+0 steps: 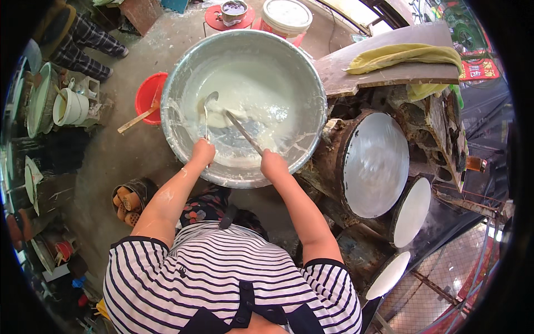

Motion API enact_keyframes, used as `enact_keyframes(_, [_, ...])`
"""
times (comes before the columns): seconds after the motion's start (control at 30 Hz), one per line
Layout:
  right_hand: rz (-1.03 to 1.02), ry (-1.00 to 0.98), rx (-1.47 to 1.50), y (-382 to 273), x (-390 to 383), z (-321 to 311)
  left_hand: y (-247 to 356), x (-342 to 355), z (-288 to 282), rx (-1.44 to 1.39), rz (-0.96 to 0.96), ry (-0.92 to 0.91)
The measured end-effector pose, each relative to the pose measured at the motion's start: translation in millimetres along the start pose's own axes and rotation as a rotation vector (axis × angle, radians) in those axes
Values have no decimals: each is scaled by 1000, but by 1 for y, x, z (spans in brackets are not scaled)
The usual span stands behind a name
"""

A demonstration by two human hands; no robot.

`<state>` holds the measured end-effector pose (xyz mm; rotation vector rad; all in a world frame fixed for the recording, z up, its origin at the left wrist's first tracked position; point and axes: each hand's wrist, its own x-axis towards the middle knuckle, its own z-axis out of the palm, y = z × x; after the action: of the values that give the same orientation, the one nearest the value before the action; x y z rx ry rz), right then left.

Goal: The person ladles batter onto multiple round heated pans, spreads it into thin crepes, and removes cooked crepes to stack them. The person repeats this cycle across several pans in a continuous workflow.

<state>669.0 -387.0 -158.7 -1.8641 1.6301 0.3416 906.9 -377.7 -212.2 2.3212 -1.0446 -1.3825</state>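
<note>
A big grey metal basin [181,72] stands in front of me with thick white batter [267,108] in it; smears of batter coat its walls. My left hand [203,151] is closed round the handle of a metal ladle [211,100], whose bowl is over the batter left of the middle. My right hand [273,165], at the basin's near side, grips a long, straight grey metal utensil [243,132]. It slants far and left, its far end at the batter near the ladle; what kind of utensil it is I cannot tell.
Left of the basin is a red bucket [146,94] with a wooden stick [136,121]. Round metal-topped stoves [377,167] stand close on the right, below a board [339,69] with a yellow cloth [409,55]. A white tub [286,16] is behind; another person's checked trousers [86,42] show far left.
</note>
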Motion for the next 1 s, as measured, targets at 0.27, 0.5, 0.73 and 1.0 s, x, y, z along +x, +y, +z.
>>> enact_keyframes(0.27, [142,50,24,27,1,4,-50,52,48,123,45,55])
enact_keyframes(0.5, [39,-6,249,-2,14,15,16,11,44,-574,-201,-293])
enact_keyframes(0.73, [87,108,151,12,29,-15,25,37,39,-392,-74,-63])
enact_keyframes(1.0, [68,16,278,13,30,23,24,16,76,-488,-156,-153])
